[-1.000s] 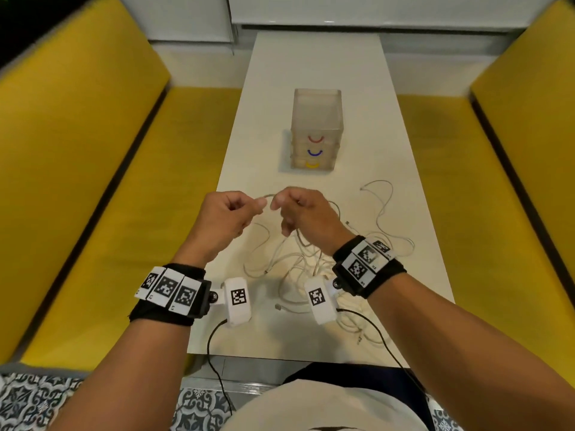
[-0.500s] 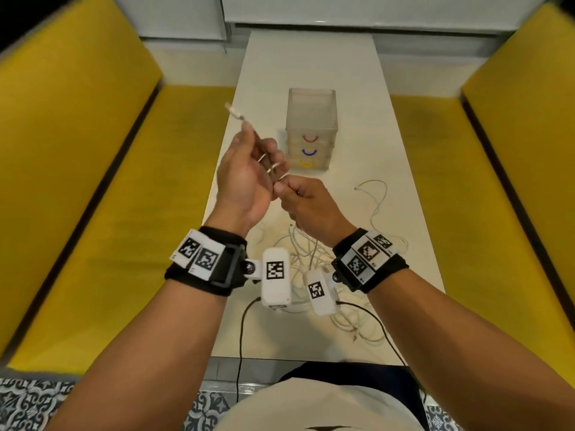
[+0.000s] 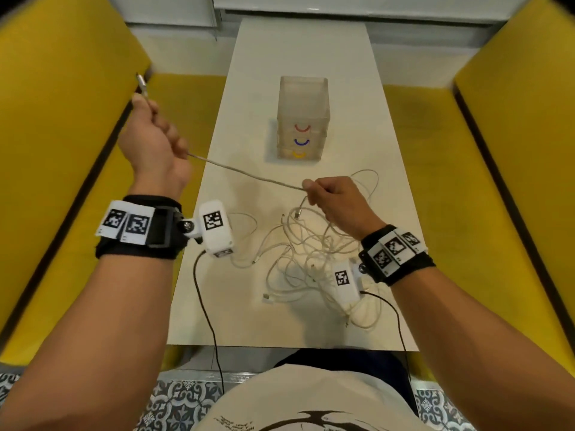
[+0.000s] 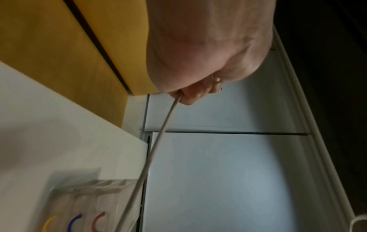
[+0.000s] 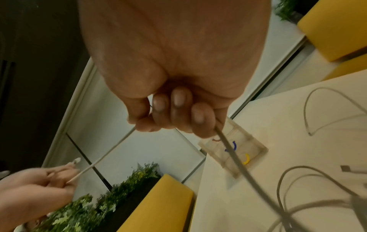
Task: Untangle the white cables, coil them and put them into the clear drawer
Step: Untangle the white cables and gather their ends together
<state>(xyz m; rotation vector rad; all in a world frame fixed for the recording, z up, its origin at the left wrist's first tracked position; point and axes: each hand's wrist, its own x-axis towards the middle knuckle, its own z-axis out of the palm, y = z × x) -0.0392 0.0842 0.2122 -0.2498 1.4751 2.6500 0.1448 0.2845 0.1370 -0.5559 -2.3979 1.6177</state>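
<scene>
One white cable (image 3: 245, 174) runs taut between my two hands above the table. My left hand (image 3: 152, 141) is raised out over the left bench and grips the cable near its plug (image 3: 142, 84), which sticks up past the fist. My right hand (image 3: 334, 202) holds the same cable (image 5: 107, 154) in curled fingers over the table, and the strand drops from it into the tangle of white cables (image 3: 314, 262) lying near the front edge. The clear drawer unit (image 3: 303, 118), with red, blue and yellow handles, stands closed at mid-table.
The narrow white table (image 3: 298, 51) has yellow benches (image 3: 62, 119) on both sides. A loose cable loop (image 3: 368, 185) lies right of my right hand. Black camera leads (image 3: 205, 309) hang off the front edge. Green plants (image 5: 103, 204) show in the right wrist view.
My left hand has swung up and out to the left, drawing a length of cable out of the tangle. My right hand stayed over the table, the cable passing through its fingers.
</scene>
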